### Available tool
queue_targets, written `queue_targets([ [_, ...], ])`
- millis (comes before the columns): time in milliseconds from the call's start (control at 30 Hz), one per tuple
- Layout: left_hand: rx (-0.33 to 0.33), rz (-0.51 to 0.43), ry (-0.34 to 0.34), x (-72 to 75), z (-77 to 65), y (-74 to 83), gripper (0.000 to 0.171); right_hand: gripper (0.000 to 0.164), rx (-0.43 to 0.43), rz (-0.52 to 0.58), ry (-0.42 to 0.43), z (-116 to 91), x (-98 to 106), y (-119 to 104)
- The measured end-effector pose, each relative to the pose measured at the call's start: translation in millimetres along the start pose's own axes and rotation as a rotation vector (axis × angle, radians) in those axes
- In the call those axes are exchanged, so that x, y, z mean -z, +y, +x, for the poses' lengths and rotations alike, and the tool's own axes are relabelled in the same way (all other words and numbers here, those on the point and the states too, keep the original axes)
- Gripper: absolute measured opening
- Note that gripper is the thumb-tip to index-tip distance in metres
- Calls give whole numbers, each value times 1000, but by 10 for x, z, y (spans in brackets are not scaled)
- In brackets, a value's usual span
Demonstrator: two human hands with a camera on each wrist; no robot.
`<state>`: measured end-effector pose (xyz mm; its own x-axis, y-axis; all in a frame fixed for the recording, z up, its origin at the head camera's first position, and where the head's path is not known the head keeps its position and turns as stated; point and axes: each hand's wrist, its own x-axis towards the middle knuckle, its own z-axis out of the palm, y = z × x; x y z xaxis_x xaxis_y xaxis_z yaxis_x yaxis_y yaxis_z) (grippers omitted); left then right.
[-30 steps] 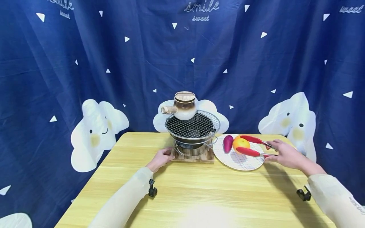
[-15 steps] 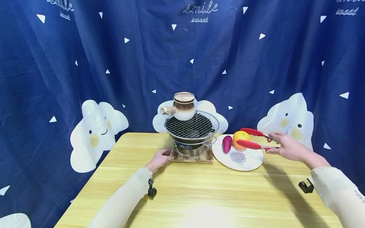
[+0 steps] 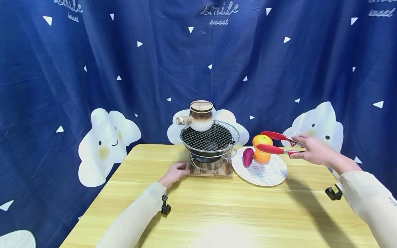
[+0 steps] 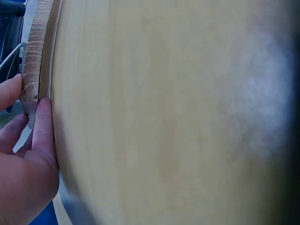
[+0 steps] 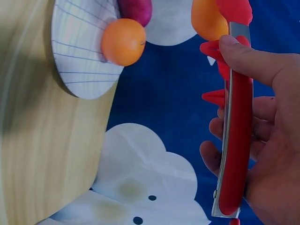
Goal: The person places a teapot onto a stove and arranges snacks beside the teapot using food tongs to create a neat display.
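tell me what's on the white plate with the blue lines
On the white plate lie a purple vegetable and an orange. A second orange is held clear of it in red tongs. The patch of plate beneath the two pieces is covered, so unseen.

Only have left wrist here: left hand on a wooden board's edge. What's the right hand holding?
Observer: The right hand holds red tongs, with an orange between their tips.
Operator: Is that orange resting on anything?
Observer: No, the right wrist view shows it clear of the grid-lined plate and the second orange lying there.
Operator: What's over the wooden board?
Observer: Head view shows a lidded clay pot on a round wire grill.
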<state>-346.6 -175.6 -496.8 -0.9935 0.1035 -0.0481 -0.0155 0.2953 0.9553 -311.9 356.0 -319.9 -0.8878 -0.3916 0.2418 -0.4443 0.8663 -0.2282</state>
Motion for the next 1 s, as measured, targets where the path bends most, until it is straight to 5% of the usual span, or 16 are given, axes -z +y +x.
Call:
queue_targets([
  [567, 8, -12, -13, 11, 8, -13, 62, 82, 18, -35, -10, 261, 242, -139],
  [1000, -1, -26, -6, -12, 0, -3, 58, 89, -58, -11, -57, 431, 390, -287],
])
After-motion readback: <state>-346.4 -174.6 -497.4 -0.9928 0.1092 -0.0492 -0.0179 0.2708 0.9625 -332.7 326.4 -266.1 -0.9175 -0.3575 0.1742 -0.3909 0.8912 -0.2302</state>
